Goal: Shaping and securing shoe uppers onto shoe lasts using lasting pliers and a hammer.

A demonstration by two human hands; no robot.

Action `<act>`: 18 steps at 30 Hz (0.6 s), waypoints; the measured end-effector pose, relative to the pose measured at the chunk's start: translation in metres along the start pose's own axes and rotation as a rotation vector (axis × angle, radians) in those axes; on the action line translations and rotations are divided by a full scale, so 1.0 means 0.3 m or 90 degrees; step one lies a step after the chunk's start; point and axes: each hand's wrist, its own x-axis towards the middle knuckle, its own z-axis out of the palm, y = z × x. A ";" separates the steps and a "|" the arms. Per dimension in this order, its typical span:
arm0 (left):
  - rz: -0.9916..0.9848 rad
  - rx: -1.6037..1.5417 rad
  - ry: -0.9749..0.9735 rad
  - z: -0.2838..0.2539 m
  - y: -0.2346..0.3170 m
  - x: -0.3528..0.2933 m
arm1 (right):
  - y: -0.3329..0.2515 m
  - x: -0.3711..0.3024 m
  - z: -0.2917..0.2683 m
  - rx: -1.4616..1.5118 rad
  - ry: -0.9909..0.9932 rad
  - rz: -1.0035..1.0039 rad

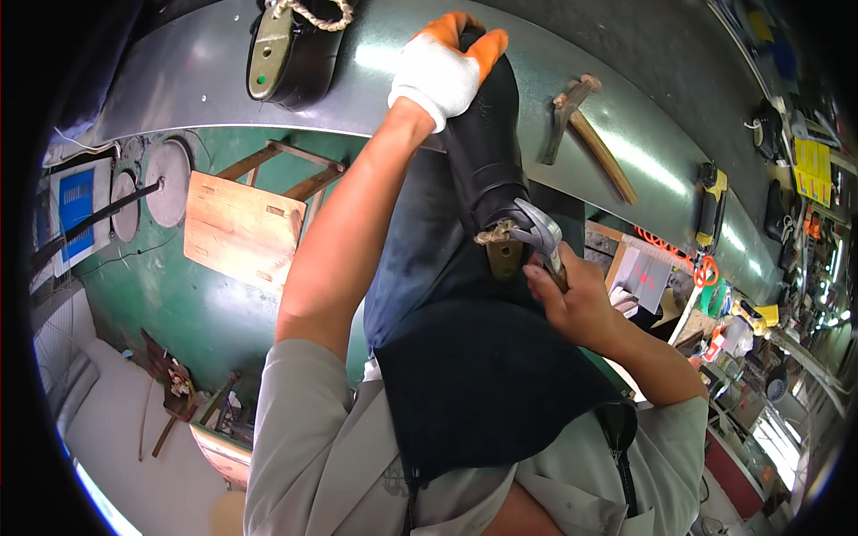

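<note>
A long black boot (483,134) lies across my lap and the bench edge, its foot end away from me. At its near, open end an olive-green last (505,259) with a hole sticks out, with a loop of rope (496,234) on it. My left hand (442,71), in a white glove with orange fingers, is closed around the boot's far end. My bare right hand (572,295) grips steel pincers (538,228) by the handles. Their curved head touches or nearly touches the rope and boot rim; whether the jaws grip anything cannot be made out.
On the metal bench (393,27) a wooden-handled hammer (590,143) lies to the right, and a black boot with a green last (281,58) stands at the far left. A yellow-black power tool (710,205) sits farther right. A wooden stool (246,223) stands on the green floor.
</note>
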 end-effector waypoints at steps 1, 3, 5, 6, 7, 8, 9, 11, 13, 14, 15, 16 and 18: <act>-0.004 -0.029 -0.007 0.003 -0.011 0.003 | 0.000 0.001 0.013 -0.004 0.022 -0.027; 0.006 -0.054 -0.021 0.005 -0.026 0.012 | -0.008 -0.001 0.023 -0.003 0.059 -0.058; 0.014 -0.047 0.008 0.004 -0.052 0.014 | -0.013 -0.004 0.041 -0.024 0.065 -0.077; -0.003 -0.059 0.019 0.000 -0.056 0.009 | -0.019 -0.006 0.049 -0.013 0.081 -0.081; 0.012 -0.053 0.010 -0.006 -0.037 0.003 | -0.020 -0.005 0.050 -0.015 0.074 -0.069; 0.130 0.088 0.105 -0.018 -0.024 -0.012 | -0.021 -0.007 0.054 -0.017 0.063 -0.058; 0.249 0.228 0.203 -0.039 -0.018 -0.033 | -0.012 -0.017 0.071 -0.007 0.074 -0.063; 0.350 0.096 0.086 -0.151 0.078 -0.116 | 0.024 -0.033 0.088 -0.062 0.054 -0.086; 0.099 -0.092 -0.329 -0.276 0.228 -0.219 | 0.030 -0.040 0.079 -0.078 0.081 -0.105; 0.230 -0.048 -0.444 -0.310 0.214 -0.232 | 0.023 -0.043 0.087 -0.099 0.086 -0.136; 0.360 -0.005 -0.559 -0.334 0.202 -0.244 | 0.025 -0.049 0.098 -0.091 0.077 -0.138; 0.350 0.000 -0.555 -0.345 0.196 -0.247 | 0.032 -0.047 0.099 -0.101 0.077 -0.153; 0.343 0.017 -0.584 -0.360 0.189 -0.252 | 0.046 -0.037 0.099 -0.105 0.069 -0.170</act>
